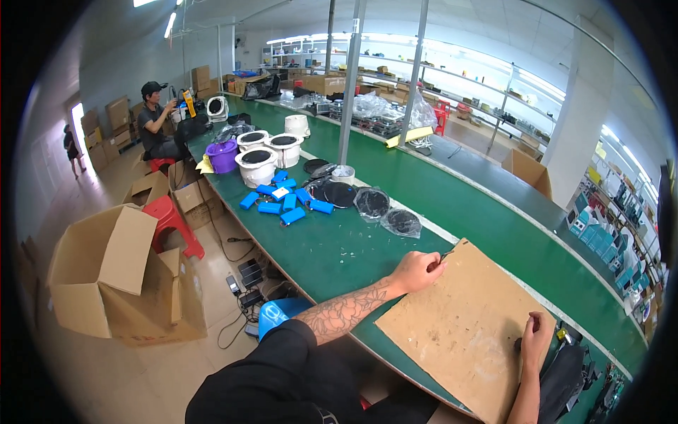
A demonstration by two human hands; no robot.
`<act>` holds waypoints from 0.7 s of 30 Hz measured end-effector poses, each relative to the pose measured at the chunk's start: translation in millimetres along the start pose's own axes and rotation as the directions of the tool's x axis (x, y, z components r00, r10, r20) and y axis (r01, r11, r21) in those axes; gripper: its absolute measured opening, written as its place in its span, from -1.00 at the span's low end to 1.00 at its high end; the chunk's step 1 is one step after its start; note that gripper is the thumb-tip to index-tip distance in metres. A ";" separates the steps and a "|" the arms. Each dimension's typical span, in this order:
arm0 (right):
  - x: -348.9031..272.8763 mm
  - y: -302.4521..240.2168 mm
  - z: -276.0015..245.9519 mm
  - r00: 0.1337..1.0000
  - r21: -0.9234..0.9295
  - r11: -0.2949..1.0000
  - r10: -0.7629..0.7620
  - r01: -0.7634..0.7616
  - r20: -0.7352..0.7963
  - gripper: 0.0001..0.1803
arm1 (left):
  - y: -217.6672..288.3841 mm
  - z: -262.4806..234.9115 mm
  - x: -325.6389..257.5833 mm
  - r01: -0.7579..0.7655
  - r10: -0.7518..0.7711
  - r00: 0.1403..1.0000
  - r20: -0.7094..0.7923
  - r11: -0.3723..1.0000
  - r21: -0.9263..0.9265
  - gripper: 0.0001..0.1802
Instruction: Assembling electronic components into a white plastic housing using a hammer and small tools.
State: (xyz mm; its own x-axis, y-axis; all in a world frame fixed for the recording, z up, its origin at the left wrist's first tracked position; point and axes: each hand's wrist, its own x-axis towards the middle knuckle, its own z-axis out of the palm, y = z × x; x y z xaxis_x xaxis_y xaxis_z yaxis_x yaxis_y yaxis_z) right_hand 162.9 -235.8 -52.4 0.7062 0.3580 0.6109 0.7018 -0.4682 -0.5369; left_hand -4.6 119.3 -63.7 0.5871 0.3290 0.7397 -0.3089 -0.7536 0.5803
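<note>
My left hand (418, 272) is closed in a pinch at the far left edge of a flat brown cardboard sheet (459, 318). A small dark bit shows at its fingertips, too small to name. Over the right edge of the same sheet is my right hand (538, 336), its fingers curled together; whatever they hold, if anything, is hidden. Beside it a small dark round piece shows partly. The cardboard lies on the green table and carries scuffs and stains.
Beyond my left hand lie blue battery packs (289, 201), bagged black discs (372, 203), white round housings (256, 167) and a purple one (222, 155). Black parts (561, 381) flank the right hand. A carton (127, 283) and red stool (171, 225) stand left; a person (155, 124) sits farther back.
</note>
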 end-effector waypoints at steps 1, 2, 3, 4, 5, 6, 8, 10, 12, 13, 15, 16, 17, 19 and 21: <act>0.3 0.9 0.6 1.000 0.008 1.000 0.016 -0.016 0.006 -0.90 | 0.8 -1.0 -0.2 -0.009 0.009 1.000 -0.013 1.000 0.019 -0.69; -1.1 3.0 -0.9 1.000 0.007 1.000 0.003 -0.003 -0.002 -0.90 | 1.7 -0.3 -0.7 0.005 -0.004 1.000 -0.015 1.000 0.021 -0.69; -1.0 5.1 -0.9 1.000 0.010 1.000 -0.003 0.003 0.015 -0.90 | 2.7 0.9 0.6 -0.013 0.013 1.000 -0.018 1.000 0.007 -0.69; -2.2 7.7 -0.8 1.000 0.007 1.000 -0.010 0.010 -0.004 -0.90 | 3.3 1.3 1.4 -0.029 0.029 0.999 -0.023 1.000 -0.007 -0.70; -3.1 10.1 -0.5 1.000 0.003 1.000 -0.018 0.018 -0.023 -0.90 | 3.2 0.3 1.6 -0.013 0.013 0.999 -0.033 1.000 -0.001 -0.70; -2.6 9.9 -0.6 1.000 0.007 1.000 0.004 -0.004 0.004 -0.89 | 3.2 -0.9 1.6 -0.021 0.022 1.000 -0.022 1.000 0.005 -0.70; -3.6 7.6 0.3 1.000 -0.010 1.000 -0.017 0.017 0.006 -0.89 | -0.4 -0.7 -0.1 -0.034 0.034 0.999 -0.010 0.999 0.014 -0.72; -3.9 13.1 2.3 1.000 0.019 1.000 0.000 0.000 0.005 -0.88 | -0.6 -1.5 0.8 -0.014 0.014 1.000 -0.011 1.000 0.020 -0.72; -2.9 14.4 0.1 0.999 -0.005 1.000 0.004 -0.004 0.033 -0.88 | -0.4 -1.9 1.4 -0.025 0.025 1.000 -0.013 0.999 0.022 -0.72; -2.3 13.2 -1.9 0.999 -0.030 0.999 0.014 -0.013 0.044 -0.88 | -0.2 -2.6 1.4 -0.017 0.018 1.000 -0.021 0.999 0.029 -0.72; -1.0 9.2 -1.8 0.998 -0.015 1.000 0.009 -0.008 0.062 -0.88 | -1.2 -3.3 1.6 -0.028 0.028 1.000 -0.007 0.999 0.032 -0.71; -0.9 4.7 -2.0 0.998 -0.035 0.999 0.019 -0.017 0.065 -0.86 | -2.1 -3.2 1.8 -0.018 0.019 1.000 -0.011 0.999 0.037 -0.71; -0.6 -0.2 -2.4 0.997 -0.054 0.998 0.028 -0.024 0.066 -0.83 | -2.8 -3.5 2.1 -0.017 0.017 1.000 -0.007 0.999 0.031 -0.71; 0.4 -5.5 -4.3 0.996 -0.085 0.996 0.030 -0.022 0.086 -0.82 | -3.6 -3.1 2.1 -0.011 0.011 1.000 -0.007 0.999 0.031 -0.71; -0.9 -5.5 -5.3 0.995 -0.071 0.997 0.045 -0.038 0.092 -0.81 | -3.1 -2.1 1.0 0.022 -0.023 0.999 0.027 0.999 0.036 -0.69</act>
State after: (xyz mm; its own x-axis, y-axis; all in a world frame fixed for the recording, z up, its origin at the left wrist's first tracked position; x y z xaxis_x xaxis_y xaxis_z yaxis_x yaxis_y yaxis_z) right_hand 157.9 -237.9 -46.9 0.7423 0.4094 0.5304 0.6660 -0.5379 -0.5169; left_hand -4.7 123.2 -64.1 0.6138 0.3310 0.7167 -0.2689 -0.7659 0.5840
